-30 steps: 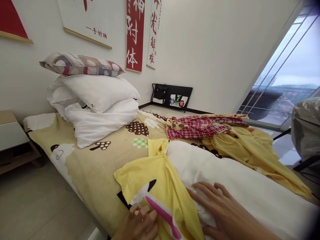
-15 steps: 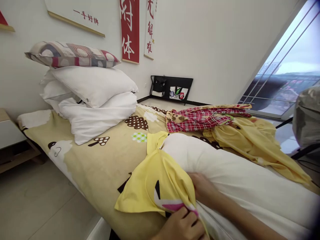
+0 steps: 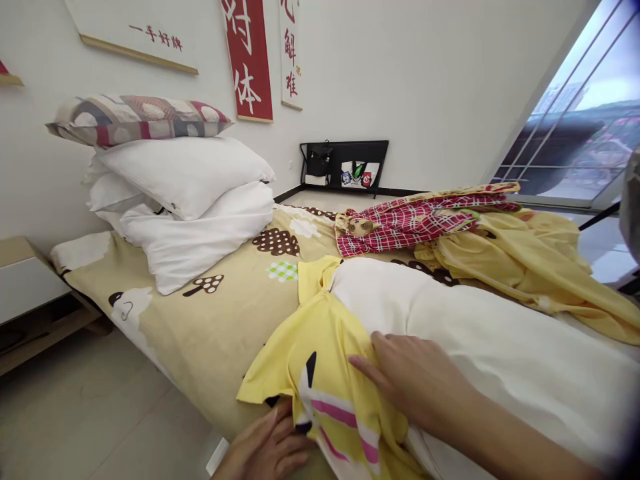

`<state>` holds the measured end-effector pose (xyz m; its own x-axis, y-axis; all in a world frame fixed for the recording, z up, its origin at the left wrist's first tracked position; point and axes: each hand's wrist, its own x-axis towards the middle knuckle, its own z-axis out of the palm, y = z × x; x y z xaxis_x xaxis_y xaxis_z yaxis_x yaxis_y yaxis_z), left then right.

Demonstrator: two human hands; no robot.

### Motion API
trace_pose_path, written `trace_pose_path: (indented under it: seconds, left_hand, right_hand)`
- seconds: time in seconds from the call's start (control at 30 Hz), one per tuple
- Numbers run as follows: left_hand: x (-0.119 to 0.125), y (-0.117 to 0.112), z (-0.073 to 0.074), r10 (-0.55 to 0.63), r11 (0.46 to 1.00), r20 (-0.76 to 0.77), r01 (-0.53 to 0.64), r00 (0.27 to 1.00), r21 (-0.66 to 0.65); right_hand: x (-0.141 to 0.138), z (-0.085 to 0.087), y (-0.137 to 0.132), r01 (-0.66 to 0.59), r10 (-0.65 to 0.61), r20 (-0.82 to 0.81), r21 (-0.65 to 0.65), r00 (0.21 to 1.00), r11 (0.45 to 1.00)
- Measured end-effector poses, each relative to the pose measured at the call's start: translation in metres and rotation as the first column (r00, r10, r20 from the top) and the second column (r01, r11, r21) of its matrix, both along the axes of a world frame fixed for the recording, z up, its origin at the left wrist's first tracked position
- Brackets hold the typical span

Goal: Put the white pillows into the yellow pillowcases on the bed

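A yellow pillowcase [image 3: 330, 333] with pink, white and black markings covers the near end of a long white pillow [image 3: 450, 320] on the bed. The rest of the pillow lies bare and runs off to the right. My right hand [image 3: 410, 373] lies over the border of pillowcase and pillow, its thumb apart from its fingers. Beside the pillowcase's lower left edge is my left hand [image 3: 273, 440], fingers loosely stretched and touching the cloth. Some of its fingertips are hidden by the fabric.
White pillows [image 3: 200, 220] are stacked at the bed's head, a patterned pillow [image 3: 140, 120] on top. A red plaid cloth [image 3: 400, 223] and a crumpled yellow cloth [image 3: 530, 260] lie beyond the long pillow. A bedside cabinet [image 3: 30, 280] stands left of the bed.
My left hand has let go of the pillowcase's bunched edge and moved left to its lower corner. My right hand has come out onto the cloth. The pillowcase's front now lies more spread.
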<state>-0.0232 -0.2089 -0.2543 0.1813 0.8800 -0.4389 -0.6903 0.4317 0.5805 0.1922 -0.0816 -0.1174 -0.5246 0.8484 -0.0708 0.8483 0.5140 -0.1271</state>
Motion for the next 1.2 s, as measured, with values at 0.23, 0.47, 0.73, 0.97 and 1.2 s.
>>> trace_pose_path:
  seconds: [0.23,0.47,0.73,0.97,1.2]
  left_hand:
    - [0.027,0.066,0.052,0.252,0.967,0.161,-0.245,0.954,-0.064]
    - [0.004,0.096,0.056,0.505,0.863,-0.11,-0.504,0.856,0.037]
    - [0.005,0.085,0.037,0.62,0.782,-0.255,-0.558,0.742,0.277]
    - [0.025,0.079,0.054,0.634,0.754,-0.267,-0.503,0.726,0.422]
    - [0.018,0.075,0.047,0.439,0.862,-0.115,-0.381,0.891,0.335]
  right_hand:
    - [-0.021,0.003,-0.005,-0.033,-0.074,-0.583,-0.171,0.809,0.985]
    - [0.029,0.042,0.005,-0.093,-0.432,-0.593,-0.654,0.679,0.751]
    - [0.077,-0.002,0.023,0.135,-0.16,-0.115,-0.197,0.98,0.971]
    - [-0.023,0.039,-0.022,-0.282,0.317,-0.027,0.391,0.948,0.876]
    - [-0.059,0.018,0.009,-0.339,0.361,-0.213,0.135,0.908,0.931]
